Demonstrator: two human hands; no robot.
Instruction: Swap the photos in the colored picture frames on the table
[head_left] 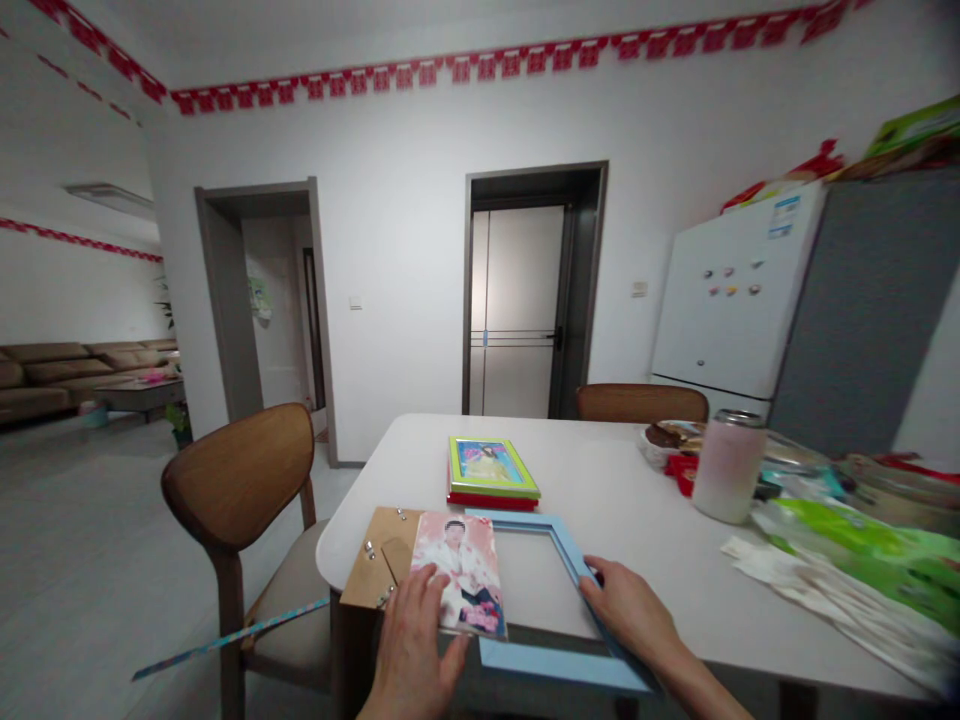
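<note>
A light blue picture frame extends over the table's front edge, its opening showing the white tabletop. My right hand is closed on its right side. Left of the frame, a photo with a pink background overlaps the brown backing board, which has small metal clips. My left hand lies with fingers apart on the photo's lower left, its thumb near the bottom edge. Behind them a green frame with a picture rests on a red one.
On the right of the white table stand a pink bottle, a green plastic package and white gloves. Wooden chairs are at the left and behind the table. A patterned strip crosses the left chair.
</note>
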